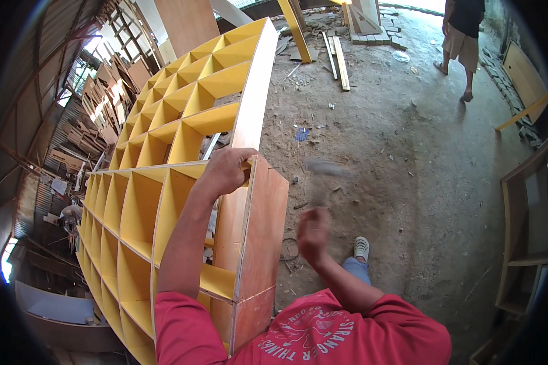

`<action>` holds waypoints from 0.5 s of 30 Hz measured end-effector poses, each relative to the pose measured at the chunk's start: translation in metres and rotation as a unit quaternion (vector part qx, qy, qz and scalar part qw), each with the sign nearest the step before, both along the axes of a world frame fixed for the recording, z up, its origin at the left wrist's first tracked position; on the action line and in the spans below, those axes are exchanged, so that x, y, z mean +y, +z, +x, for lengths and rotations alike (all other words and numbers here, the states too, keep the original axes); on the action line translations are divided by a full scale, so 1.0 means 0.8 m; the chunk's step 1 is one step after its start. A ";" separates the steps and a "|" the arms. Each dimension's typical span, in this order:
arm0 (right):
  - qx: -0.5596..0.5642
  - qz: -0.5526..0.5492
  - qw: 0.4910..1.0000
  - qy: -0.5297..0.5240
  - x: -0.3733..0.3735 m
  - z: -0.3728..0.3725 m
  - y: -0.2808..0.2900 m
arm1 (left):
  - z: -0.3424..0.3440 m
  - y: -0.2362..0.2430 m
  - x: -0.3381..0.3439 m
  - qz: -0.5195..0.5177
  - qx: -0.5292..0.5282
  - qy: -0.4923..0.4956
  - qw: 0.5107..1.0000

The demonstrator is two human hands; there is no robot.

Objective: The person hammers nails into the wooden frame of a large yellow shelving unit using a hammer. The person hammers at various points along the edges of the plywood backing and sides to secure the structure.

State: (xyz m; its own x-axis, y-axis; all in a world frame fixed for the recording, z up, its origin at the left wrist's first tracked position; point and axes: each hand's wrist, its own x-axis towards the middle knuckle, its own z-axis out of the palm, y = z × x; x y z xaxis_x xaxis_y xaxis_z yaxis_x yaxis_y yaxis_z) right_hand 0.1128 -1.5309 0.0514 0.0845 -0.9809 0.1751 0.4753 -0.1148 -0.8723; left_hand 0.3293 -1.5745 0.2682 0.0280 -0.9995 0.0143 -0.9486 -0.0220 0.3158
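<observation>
A big wooden shelf unit with yellow square compartments stands on my left, its side panels in bare reddish plywood. My left hand is closed over the unit's edge, where two sections meet near the corner of the plywood panel; its fingertips are partly hidden. To the right of that panel, my right hand is raised in a fist, smeared by motion. Above it a blurred hammer shows, its head a grey streak and its handle faint, apart from the shelf unit.
Two wood strips lie on the dusty floor beyond the unit. Another person stands at the far right. Wooden frames lean along the right side. Stacked boards fill the left wall. My shoe is below my right hand.
</observation>
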 end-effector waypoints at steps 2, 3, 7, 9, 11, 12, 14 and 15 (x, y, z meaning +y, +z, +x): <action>0.144 -0.002 0.980 0.140 0.010 0.001 0.000 | 0.010 -0.005 0.008 -0.004 -0.003 0.000 1.000; 0.145 -0.002 0.979 0.142 0.006 -0.012 -0.002 | 0.012 -0.007 0.009 -0.004 -0.002 0.002 1.000; -0.123 0.093 0.988 -0.018 -0.022 -0.051 0.069 | 0.005 0.004 0.012 -0.009 0.018 -0.004 1.000; -0.218 0.090 0.968 -0.083 -0.006 -0.026 0.063 | -0.001 0.001 0.007 0.003 0.021 -0.008 1.000; 0.038 0.027 0.998 0.052 0.016 0.007 -0.012 | 0.004 -0.002 0.002 -0.006 0.012 -0.019 1.000; 0.096 0.030 0.989 0.111 0.021 0.002 -0.005 | 0.006 -0.003 0.005 -0.005 0.012 -0.017 1.000; 0.067 0.059 0.986 0.142 0.009 -0.022 0.021 | 0.011 -0.005 0.010 0.008 0.036 -0.002 0.999; -0.028 0.093 0.988 0.122 -0.003 -0.032 0.042 | 0.014 -0.003 0.013 0.006 0.033 0.007 0.999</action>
State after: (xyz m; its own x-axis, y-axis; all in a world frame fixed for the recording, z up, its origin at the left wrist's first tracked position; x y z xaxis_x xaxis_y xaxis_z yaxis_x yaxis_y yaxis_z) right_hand 0.0872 -1.5336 0.0851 0.3182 -0.9480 0.0055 0.5171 0.1687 -0.8392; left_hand 0.3406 -1.5641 0.2661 0.0431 -0.9991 0.0007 -0.9254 -0.0396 0.3769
